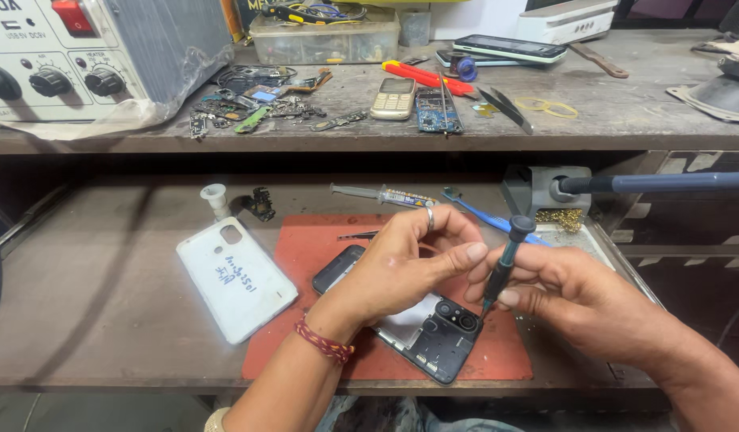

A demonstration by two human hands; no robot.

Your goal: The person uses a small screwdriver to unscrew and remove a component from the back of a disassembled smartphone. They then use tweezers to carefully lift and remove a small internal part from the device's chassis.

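Red mat [313, 240] — hands [401, 264], screwdriver [501, 268] over opened phone [433, 340]

Left hand [405, 260] curled, fingers bent inward, right hand [565, 292] pinching, forearms angled inward

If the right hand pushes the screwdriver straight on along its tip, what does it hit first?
Most likely the opened phone, right beside its camera module. The right hand holds the screwdriver tip-down there; whether the tip already touches is unclear.
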